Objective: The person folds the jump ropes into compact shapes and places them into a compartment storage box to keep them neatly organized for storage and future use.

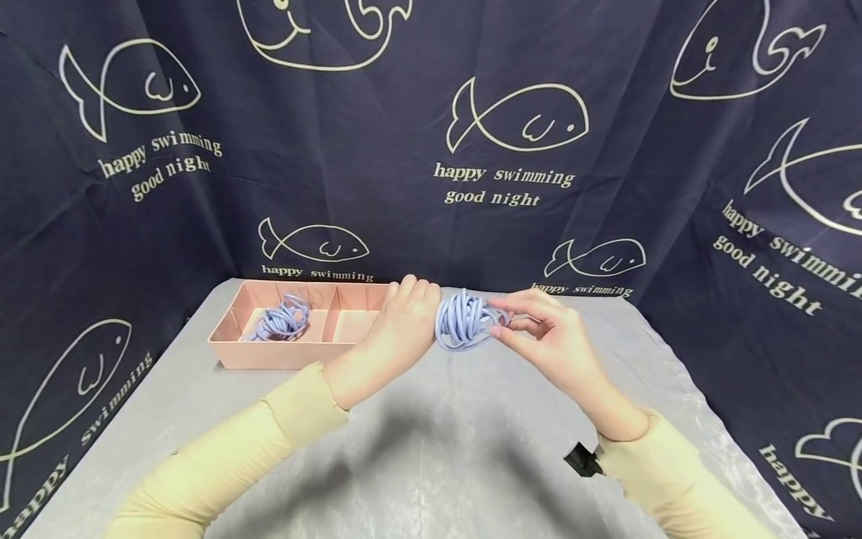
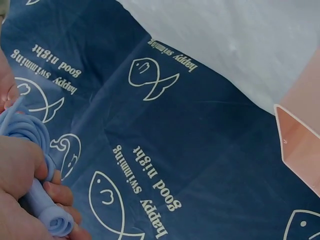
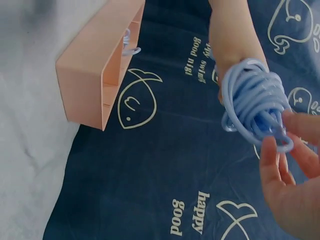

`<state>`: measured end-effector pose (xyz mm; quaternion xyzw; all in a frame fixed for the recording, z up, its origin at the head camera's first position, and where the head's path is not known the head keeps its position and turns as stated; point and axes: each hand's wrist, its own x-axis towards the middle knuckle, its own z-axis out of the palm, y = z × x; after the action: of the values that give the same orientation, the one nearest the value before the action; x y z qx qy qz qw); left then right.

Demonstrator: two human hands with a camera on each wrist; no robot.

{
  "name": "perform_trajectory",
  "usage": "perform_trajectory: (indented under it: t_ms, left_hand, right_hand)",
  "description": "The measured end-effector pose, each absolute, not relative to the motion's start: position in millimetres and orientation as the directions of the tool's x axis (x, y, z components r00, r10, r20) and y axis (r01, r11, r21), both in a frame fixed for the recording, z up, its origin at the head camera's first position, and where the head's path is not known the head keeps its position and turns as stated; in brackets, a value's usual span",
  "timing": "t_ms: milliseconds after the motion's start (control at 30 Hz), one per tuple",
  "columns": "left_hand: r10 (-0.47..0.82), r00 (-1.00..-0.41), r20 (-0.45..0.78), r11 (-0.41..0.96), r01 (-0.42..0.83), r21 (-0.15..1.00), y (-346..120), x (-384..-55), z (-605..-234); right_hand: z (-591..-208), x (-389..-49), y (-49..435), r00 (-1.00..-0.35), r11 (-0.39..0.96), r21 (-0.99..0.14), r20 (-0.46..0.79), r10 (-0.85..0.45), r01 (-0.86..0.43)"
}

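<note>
My left hand (image 1: 402, 320) grips the pale blue handle (image 2: 42, 207) of a jump rope (image 1: 462, 320), its fingers wrapped round the shaft. The handle's round end pokes out below that fist in the left wrist view. Glossy blue cord (image 3: 255, 95) is wound in many loops into a thick bundle, held up above the grey table. At the bundle's right end, my right hand (image 1: 548, 329) pinches a loop between thumb and fingertips. A second bundle of the same blue cord (image 1: 283, 320) lies in the left compartment of a pink box (image 1: 269, 355).
The box stands at the table's back left, split by a divider (image 1: 331, 314); my left forearm crosses before its right end. Dark blue curtains (image 1: 404, 150) with fish prints hang behind and at both sides of the grey table (image 1: 458, 449). A black piece (image 1: 582, 459) shows by the right sleeve.
</note>
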<state>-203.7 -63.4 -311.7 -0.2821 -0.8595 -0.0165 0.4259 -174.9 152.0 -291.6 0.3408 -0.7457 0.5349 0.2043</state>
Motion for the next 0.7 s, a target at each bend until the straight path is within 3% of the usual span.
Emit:
perform_trajectory:
  t_ms: [233, 500, 700]
  left_hand:
    - [0.448, -0.455, 0.770, 0.849, 0.486, -0.207, -61, -206, -313]
    - [0.446, -0.449, 0.774, 0.852, 0.479, -0.213, -61, -206, -313]
    - [0.452, -0.452, 0.770, 0.853, 0.472, -0.223, -59, -204, -315]
  right_hand:
    - [-293, -172, 138, -0.687, 0.353, -0.607, 0.707, -0.169, -0.712]
    - [-293, -172, 132, -0.683, 0.527, -0.523, 0.713, -0.161, -0.670]
    - [-291, -171, 132, -0.647, 0.546, -0.473, 0.741, -0.177, -0.691]
